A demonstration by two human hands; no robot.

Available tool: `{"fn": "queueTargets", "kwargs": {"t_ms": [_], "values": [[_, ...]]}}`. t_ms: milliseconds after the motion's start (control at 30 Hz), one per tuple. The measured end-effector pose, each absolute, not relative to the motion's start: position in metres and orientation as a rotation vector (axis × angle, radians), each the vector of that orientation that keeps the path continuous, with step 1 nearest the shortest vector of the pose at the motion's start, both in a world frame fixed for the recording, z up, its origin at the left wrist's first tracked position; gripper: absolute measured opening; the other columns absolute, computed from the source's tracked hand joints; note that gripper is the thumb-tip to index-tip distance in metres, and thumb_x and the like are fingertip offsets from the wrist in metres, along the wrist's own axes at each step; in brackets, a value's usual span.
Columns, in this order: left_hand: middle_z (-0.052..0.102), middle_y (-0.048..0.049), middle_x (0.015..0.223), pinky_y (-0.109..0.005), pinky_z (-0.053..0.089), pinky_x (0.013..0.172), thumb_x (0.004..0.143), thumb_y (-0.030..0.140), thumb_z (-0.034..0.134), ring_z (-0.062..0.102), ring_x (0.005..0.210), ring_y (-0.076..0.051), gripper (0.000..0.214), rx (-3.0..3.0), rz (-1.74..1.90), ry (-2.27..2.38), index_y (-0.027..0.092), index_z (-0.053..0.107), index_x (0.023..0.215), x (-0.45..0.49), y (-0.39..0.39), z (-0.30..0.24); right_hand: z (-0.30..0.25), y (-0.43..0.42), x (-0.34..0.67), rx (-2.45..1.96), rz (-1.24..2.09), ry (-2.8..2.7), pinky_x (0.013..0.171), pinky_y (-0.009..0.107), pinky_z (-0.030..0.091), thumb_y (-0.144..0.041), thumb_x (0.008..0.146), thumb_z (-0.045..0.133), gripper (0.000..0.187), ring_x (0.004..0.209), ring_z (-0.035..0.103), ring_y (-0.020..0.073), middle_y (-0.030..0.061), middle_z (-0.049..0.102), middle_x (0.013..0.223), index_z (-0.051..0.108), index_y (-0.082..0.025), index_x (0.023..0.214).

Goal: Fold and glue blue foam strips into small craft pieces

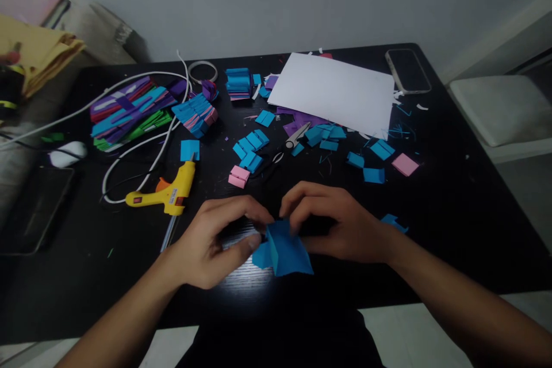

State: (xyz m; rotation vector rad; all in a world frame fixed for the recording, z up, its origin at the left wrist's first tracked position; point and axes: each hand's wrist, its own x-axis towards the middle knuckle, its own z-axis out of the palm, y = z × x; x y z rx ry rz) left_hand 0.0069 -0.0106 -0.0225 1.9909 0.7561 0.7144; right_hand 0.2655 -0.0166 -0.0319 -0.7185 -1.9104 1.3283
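Both hands meet over the near middle of the black table point(452, 213). My left hand point(213, 244) pinches the left edge of a folded blue paper piece point(284, 253) between thumb and fingers. My right hand point(340, 221) curls over the paper's top right edge, fingers closed on it. The paper stands partly folded, just above the table top. Small folded blue paper pieces point(251, 149) lie scattered beyond the hands.
A yellow glue gun point(166, 194) with a white cable lies left of my hands. Scissors point(293, 141), pink squares point(404, 164), a white sheet point(334, 92), a phone point(407, 71) and a stack of coloured paper strips point(129, 112) lie farther back.
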Motion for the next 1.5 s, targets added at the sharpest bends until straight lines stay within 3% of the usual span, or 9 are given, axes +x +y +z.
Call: {"fn": "queueTargets", "kwargs": {"t_ms": [100, 233, 400, 667, 967, 1200, 1500], "values": [[0.075, -0.0043, 0.083, -0.025, 0.056, 0.066, 0.097, 0.021, 0.059, 0.071, 0.073, -0.015, 0.013, 1.933, 0.707, 0.839, 0.017, 0.071, 0.094, 0.0082, -0.0088, -0.0231, -0.0314, -0.0187, 0.2638, -0.699, 1.262, -1.922, 0.09, 0.031, 0.061, -0.014, 0.087, 0.08, 0.012, 0.098, 0.071, 0.0173, 0.0064, 0.069, 0.108, 0.072, -0.02, 0.093], [0.07, -0.0009, 0.071, -0.021, 0.051, 0.058, 0.095, 0.025, 0.066, 0.064, 0.063, -0.012, 0.019, 1.819, 0.581, 0.9, 0.017, 0.069, 0.079, 0.013, -0.0072, -0.0225, -0.0315, -0.0227, 0.261, -0.713, 1.211, -1.944, 0.088, 0.031, 0.061, -0.013, 0.089, 0.077, 0.01, 0.096, 0.072, 0.0173, 0.0065, 0.07, 0.107, 0.073, -0.021, 0.094], [0.073, -0.0003, 0.077, -0.02, 0.055, 0.06, 0.089, 0.016, 0.072, 0.07, 0.068, -0.013, 0.005, 1.657, 0.498, 0.805, 0.017, 0.068, 0.088, 0.0131, -0.0069, -0.0177, -0.0327, -0.0232, 0.2595, -0.684, 1.158, -1.979, 0.086, 0.03, 0.061, -0.014, 0.091, 0.075, 0.008, 0.096, 0.072, 0.0172, 0.0076, 0.071, 0.106, 0.072, -0.021, 0.094], [0.077, -0.0012, 0.088, -0.022, 0.058, 0.07, 0.087, 0.016, 0.078, 0.073, 0.076, -0.013, 0.008, 1.84, 0.55, 0.76, 0.019, 0.074, 0.094, 0.0107, -0.0034, -0.0178, -0.0329, -0.024, 0.2577, -0.68, 1.11, -1.997, 0.086, 0.028, 0.06, -0.012, 0.092, 0.075, 0.009, 0.098, 0.072, 0.0154, 0.0071, 0.07, 0.106, 0.073, -0.019, 0.096], [0.078, -0.0011, 0.089, -0.022, 0.059, 0.075, 0.092, 0.012, 0.072, 0.075, 0.082, -0.014, 0.009, 2.02, 0.651, 0.719, 0.02, 0.073, 0.097, 0.0089, -0.0039, -0.0206, -0.034, -0.0257, 0.2557, -0.707, 1.055, -2.0, 0.091, 0.029, 0.06, -0.01, 0.091, 0.075, 0.018, 0.103, 0.072, 0.0164, 0.0081, 0.07, 0.111, 0.074, -0.02, 0.106], [0.075, -0.0007, 0.09, -0.021, 0.057, 0.075, 0.092, 0.012, 0.07, 0.072, 0.083, -0.012, 0.008, 2.05, 0.673, 0.793, 0.019, 0.07, 0.097, 0.0072, -0.0082, -0.0219, -0.034, -0.0246, 0.2564, -0.744, 0.938, -1.967, 0.086, 0.028, 0.062, -0.008, 0.09, 0.075, 0.01, 0.097, 0.074, 0.0169, 0.01, 0.074, 0.104, 0.075, -0.016, 0.097], [0.073, -0.0014, 0.092, -0.021, 0.056, 0.078, 0.093, 0.011, 0.066, 0.07, 0.085, -0.011, 0.009, 2.051, 0.67, 0.799, 0.018, 0.068, 0.098, 0.0093, -0.0109, -0.0237, -0.033, -0.0256, 0.2564, -0.719, 0.841, -1.997, 0.085, 0.027, 0.065, -0.008, 0.093, 0.072, 0.012, 0.096, 0.077, 0.0164, 0.0104, 0.077, 0.103, 0.078, -0.016, 0.1]]}}
